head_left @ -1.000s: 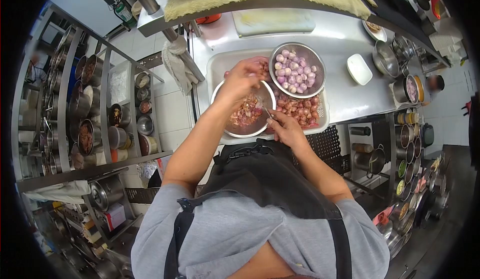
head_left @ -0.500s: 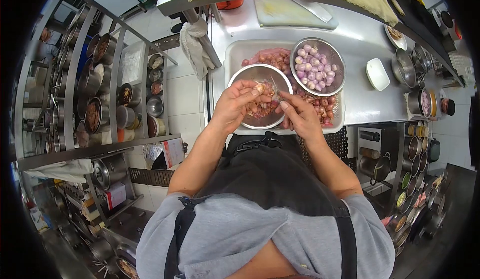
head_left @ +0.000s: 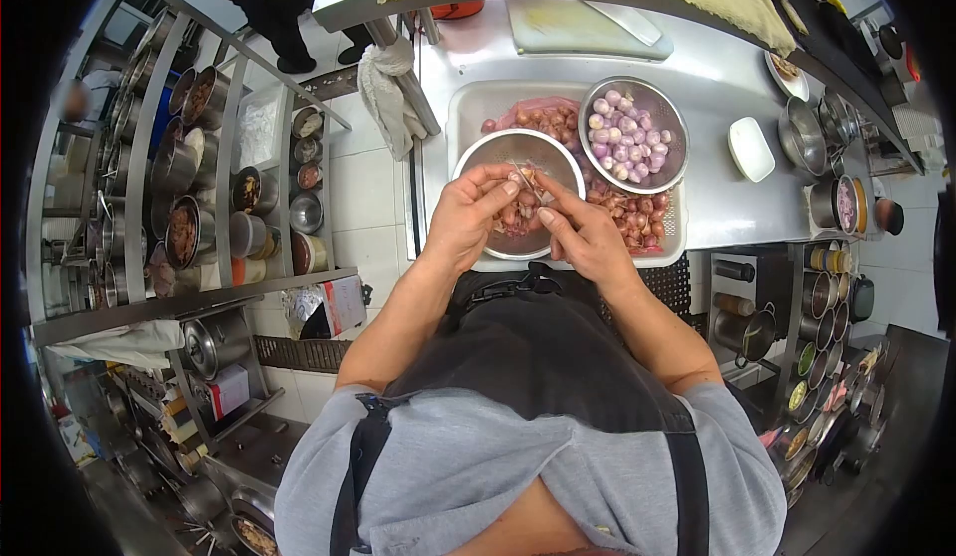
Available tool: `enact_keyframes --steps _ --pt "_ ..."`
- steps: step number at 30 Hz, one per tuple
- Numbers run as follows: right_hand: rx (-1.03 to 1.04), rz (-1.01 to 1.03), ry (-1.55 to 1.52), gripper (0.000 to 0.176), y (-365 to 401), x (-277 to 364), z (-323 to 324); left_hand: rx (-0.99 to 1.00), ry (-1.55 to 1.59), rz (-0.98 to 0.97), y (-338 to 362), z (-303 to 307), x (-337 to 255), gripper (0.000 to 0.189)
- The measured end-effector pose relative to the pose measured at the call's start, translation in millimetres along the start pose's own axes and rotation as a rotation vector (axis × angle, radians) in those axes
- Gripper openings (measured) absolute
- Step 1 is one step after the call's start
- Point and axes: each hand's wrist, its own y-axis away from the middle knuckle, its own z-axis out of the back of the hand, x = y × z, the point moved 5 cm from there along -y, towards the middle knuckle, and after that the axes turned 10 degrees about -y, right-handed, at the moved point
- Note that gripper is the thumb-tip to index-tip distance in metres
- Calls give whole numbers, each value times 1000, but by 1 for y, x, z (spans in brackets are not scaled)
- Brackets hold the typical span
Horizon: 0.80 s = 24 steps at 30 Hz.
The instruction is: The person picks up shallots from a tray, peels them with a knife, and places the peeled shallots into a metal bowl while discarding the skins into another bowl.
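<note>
My left hand (head_left: 468, 216) is closed, pinching a shallot (head_left: 515, 176) in its fingertips over a steel bowl (head_left: 470, 155). My right hand (head_left: 588, 240) meets it from the other side, fingers closed on what looks like a small knife, mostly hidden by the fingers. Inside the bowl lie shallot skins and pieces (head_left: 518, 220). Right of the bowl, a steel colander (head_left: 680, 163) holds peeled purple-white shallots (head_left: 625, 136). Unpeeled reddish shallots (head_left: 645, 220) and a pink net bag (head_left: 518, 110) lie in the white tray (head_left: 464, 103) beneath them.
Behind the tray are a cutting board (head_left: 548, 33) and a cleaver (head_left: 622, 23) on the steel counter (head_left: 712, 88). A white dish (head_left: 751, 150) stands to the right. A cloth (head_left: 386, 88) hangs from the shelf post. At upper left another person (head_left: 274, 13) stands beyond the pot rack (head_left: 179, 68).
My right hand has moved left and up, bringing its fingers against the shallot in my left hand. Another person has come into view at the upper left.
</note>
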Motion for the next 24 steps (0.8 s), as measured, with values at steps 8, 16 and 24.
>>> enact_keyframes --steps 8,16,24 --pt "15 -3 35 43 -4 -4 3 84 16 -29 0 0 1 23" --pt "-51 -103 -171 39 -4 -8 5 64 117 52 3 2 1 24" --pt "0 53 164 41 2 -1 6 -4 57 1 4 2 0 26"
